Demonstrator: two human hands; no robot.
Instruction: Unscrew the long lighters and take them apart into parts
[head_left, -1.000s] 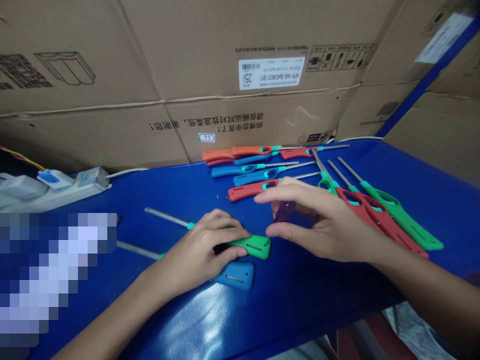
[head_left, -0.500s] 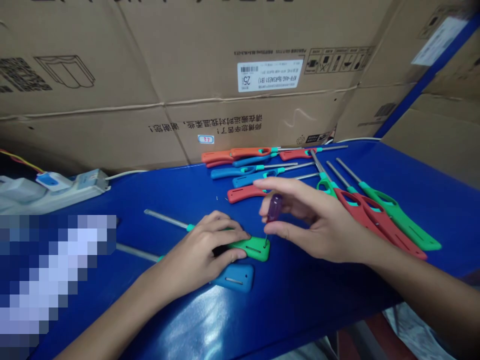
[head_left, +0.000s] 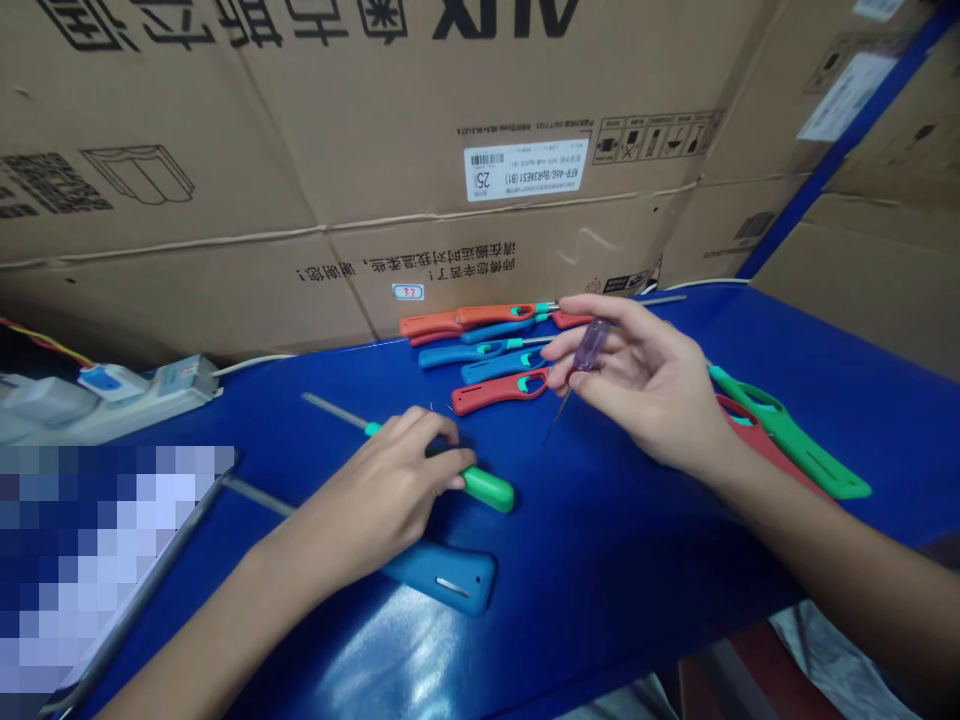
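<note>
My left hand (head_left: 390,490) is closed round the handle of a green long-nosed lighter (head_left: 487,489), turned on its edge on the blue table (head_left: 600,540); its metal tube (head_left: 334,411) points to the back left. My right hand (head_left: 645,385) is lifted above the table and pinches a small screwdriver with a clear purple handle (head_left: 589,347), tip slanting down to the left. A blue lighter (head_left: 442,577) lies flat just in front of my left hand.
Red, blue and green lighters lie in a bunch (head_left: 487,345) at the back by the cardboard boxes (head_left: 375,180). More green (head_left: 787,440) and red ones lie under my right forearm. A white power strip (head_left: 112,390) sits at the left.
My right hand lifted the screwdriver off the green lighter's end and drew it up and back to the right. My left hand rolled the green lighter from flat onto its edge.
</note>
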